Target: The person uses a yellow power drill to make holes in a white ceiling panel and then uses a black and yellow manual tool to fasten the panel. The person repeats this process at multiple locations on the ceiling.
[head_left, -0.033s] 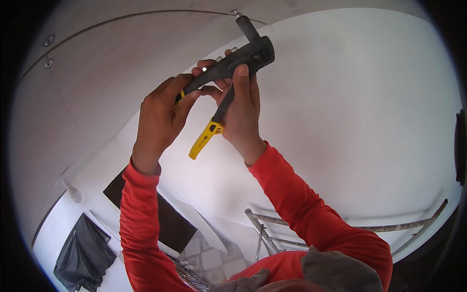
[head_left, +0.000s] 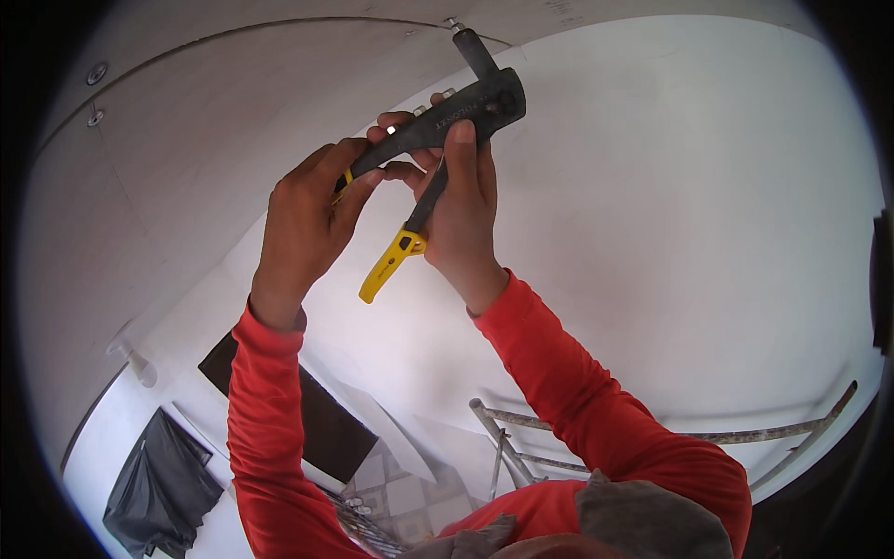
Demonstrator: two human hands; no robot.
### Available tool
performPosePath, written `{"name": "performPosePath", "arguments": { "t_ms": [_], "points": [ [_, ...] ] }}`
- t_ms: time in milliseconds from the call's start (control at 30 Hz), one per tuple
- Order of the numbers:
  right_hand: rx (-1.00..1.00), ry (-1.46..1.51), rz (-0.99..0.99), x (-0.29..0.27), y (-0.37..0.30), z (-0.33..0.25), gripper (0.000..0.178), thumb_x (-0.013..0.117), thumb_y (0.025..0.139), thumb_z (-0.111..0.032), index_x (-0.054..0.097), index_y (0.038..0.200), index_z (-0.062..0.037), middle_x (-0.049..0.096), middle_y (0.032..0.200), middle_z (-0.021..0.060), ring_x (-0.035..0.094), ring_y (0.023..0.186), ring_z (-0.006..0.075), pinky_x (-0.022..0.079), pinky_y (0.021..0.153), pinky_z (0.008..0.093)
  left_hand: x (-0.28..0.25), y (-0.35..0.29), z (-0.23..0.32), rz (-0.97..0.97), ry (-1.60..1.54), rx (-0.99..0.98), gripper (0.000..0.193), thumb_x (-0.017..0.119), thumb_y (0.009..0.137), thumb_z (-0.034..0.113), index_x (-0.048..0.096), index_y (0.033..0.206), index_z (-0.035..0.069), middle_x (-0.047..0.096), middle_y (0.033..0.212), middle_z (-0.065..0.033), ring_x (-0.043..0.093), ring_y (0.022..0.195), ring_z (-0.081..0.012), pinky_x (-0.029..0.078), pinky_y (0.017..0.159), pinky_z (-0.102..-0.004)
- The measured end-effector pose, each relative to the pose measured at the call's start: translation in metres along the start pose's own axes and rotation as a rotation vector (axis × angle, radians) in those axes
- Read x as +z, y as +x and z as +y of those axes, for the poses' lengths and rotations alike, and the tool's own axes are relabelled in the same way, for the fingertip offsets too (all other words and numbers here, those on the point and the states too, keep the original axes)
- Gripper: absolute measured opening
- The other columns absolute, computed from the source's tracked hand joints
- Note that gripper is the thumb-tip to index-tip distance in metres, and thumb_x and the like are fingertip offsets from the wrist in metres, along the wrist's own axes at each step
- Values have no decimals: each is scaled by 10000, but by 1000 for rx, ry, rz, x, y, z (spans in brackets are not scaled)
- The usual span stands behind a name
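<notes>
A black hand riveter (head_left: 484, 101) with yellow grips is held up overhead, its nose pointing to the ceiling panel. The metal tip (head_left: 453, 25) touches or almost touches the panel near a seam; which, I cannot tell. My left hand (head_left: 312, 210) is closed around the end of the upper handle, covering most of its yellow grip. My right hand (head_left: 466, 200) wraps the tool near its head, thumb on the body and fingers partly hidden behind it. The lower handle, with its yellow grip (head_left: 382, 270), hangs spread away from the upper one.
Two round metal fittings (head_left: 96, 74) sit on the ceiling panel (head_left: 186, 140) at the left. A white wall (head_left: 670, 214) curves across the right. Metal scaffold pipes (head_left: 745, 436) stand below right. A bulb (head_left: 140, 368), a dark doorway (head_left: 326, 429) and a black sheet (head_left: 163, 484) are lower left.
</notes>
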State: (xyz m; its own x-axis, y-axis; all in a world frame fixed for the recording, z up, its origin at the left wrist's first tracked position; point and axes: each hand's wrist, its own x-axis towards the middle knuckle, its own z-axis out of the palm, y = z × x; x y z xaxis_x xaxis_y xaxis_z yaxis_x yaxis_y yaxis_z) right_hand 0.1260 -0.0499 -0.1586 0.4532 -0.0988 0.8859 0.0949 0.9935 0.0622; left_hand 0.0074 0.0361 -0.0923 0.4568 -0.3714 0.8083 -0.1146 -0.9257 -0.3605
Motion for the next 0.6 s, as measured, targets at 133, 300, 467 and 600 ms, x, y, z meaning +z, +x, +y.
{"name": "performPosePath", "arguments": {
  "t_ms": [133,300,467,600],
  "points": [
    [-39,-128,74,6,1,-7,478,467,1085,-494,473,1316,-75,699,1165,146,695,1096,250,541,744,337,1,3,-5,-25,8,-37,326,692,993,229,617,1253,47,693,877,-161,649,656,-274,521,622,-367],
    [-95,-268,113,15,12,-12,376,469,1095,-442,531,1169,-79,743,1067,100,733,1005,210,507,655,271,5,-9,-7,66,6,-99,743,790,885,478,505,1400,24,676,987,-207,680,817,-321,571,758,-379],
    [-122,-278,146,20,15,-6,332,466,1101,-398,504,1170,-75,750,1021,89,747,962,195,496,613,243,4,-41,-6,125,260,89,1165,880,646,679,443,1477,-11,585,1264,-238,608,1144,-374,550,940,-457],
    [-167,-246,98,16,14,6,368,447,1103,-436,483,1254,-103,730,1130,119,740,1016,224,529,673,271,6,-42,-15,136,268,29,1107,926,658,552,448,1484,-9,594,1274,-236,613,1164,-370,548,940,-469]
  ]
}}
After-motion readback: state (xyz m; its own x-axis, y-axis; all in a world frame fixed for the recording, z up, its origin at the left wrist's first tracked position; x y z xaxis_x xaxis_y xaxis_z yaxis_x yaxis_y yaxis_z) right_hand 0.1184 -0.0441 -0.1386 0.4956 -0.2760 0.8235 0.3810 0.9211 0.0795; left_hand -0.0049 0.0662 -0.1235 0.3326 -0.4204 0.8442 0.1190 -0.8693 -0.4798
